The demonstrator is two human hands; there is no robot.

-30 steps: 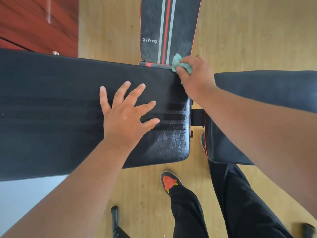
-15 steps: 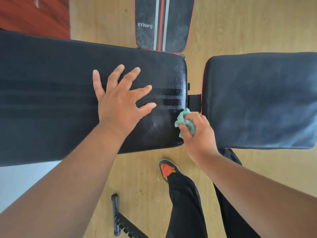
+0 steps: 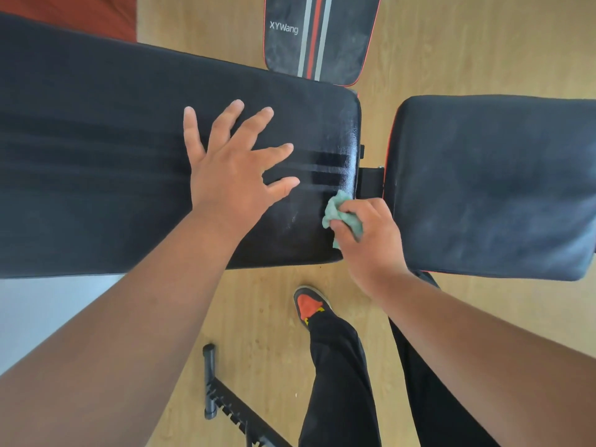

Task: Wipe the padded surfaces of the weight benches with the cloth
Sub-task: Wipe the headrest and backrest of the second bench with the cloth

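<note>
A long black padded back pad [image 3: 96, 156] runs across the left half of the view, dusty with dark wiped streaks near its right end. My left hand [image 3: 232, 169] lies flat on it, fingers spread. My right hand [image 3: 367, 240] grips a bunched teal cloth [image 3: 338, 214] and presses it on the pad's near right corner. A separate black seat pad [image 3: 490, 188] sits to the right, across a narrow gap with a metal bracket [image 3: 371, 182].
A second bench pad [image 3: 348, 33] with grey and red stripes and white lettering lies on the wooden floor beyond. My black trouser legs and an orange-toed shoe [image 3: 309, 304] stand below the bench. A black metal bar with a toothed rail [image 3: 209, 382] lies on the floor nearby.
My right hand swept the cloth from the far right corner of the back pad down its right end to the near corner. My left hand stayed planted on the pad.
</note>
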